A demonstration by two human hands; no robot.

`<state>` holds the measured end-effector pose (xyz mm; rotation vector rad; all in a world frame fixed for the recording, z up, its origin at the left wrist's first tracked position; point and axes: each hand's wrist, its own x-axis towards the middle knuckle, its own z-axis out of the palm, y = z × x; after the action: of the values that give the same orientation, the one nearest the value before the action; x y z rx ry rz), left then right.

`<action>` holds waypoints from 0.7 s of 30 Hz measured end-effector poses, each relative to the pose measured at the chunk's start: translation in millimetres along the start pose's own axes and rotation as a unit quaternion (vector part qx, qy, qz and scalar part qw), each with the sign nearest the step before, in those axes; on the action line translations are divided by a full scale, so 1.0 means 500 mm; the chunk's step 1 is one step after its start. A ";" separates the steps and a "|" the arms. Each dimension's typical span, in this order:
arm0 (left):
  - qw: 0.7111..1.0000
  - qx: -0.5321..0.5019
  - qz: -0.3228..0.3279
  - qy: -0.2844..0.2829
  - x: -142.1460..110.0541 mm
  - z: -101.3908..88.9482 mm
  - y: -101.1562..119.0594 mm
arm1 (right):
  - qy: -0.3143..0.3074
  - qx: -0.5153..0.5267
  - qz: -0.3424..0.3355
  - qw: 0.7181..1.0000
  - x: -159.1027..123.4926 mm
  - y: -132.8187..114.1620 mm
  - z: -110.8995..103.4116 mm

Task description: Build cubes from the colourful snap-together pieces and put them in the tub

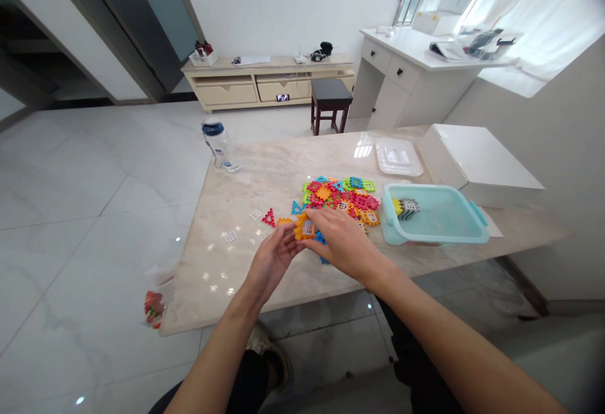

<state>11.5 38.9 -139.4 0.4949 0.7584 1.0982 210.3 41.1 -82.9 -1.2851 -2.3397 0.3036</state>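
Above the table's near part, my right hand (pixel 345 241) grips an orange interlocking building piece (pixel 299 230) with a white window insert (pixel 309 227), thumb below and fingers above. My left hand (pixel 278 251) is held against the left side of the same piece, its fingers curled behind it. Just beyond my hands lies a heap of colourful interlocking pieces (pixel 324 193), partly covered by my right hand. A red triangular piece (pixel 268 217) and two loose white window inserts (pixel 230 236) lie to the left.
A teal plastic tub (pixel 437 237) with some grey and yellow pieces (pixel 407 208) stands to the right. Behind it are a clear lid (pixel 398 157) and a white box (pixel 486 159). A water bottle (pixel 222 146) stands at the table's far left corner.
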 end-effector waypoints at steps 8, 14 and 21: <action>0.999 0.034 -0.017 -0.038 -0.008 -0.005 -0.001 | -0.006 0.010 -0.049 0.999 -0.005 -0.004 0.001; 0.995 0.073 -0.035 -0.060 -0.002 -0.008 0.002 | -0.020 0.032 -0.063 0.997 -0.005 0.009 0.011; 0.992 0.088 -0.016 -0.084 -0.002 -0.017 0.003 | -0.008 0.066 -0.094 0.993 -0.008 0.022 0.032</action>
<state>3.8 38.4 -143.5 0.7135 0.7155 0.9512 212.6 44.0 -102.5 -0.9955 -2.3888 0.3993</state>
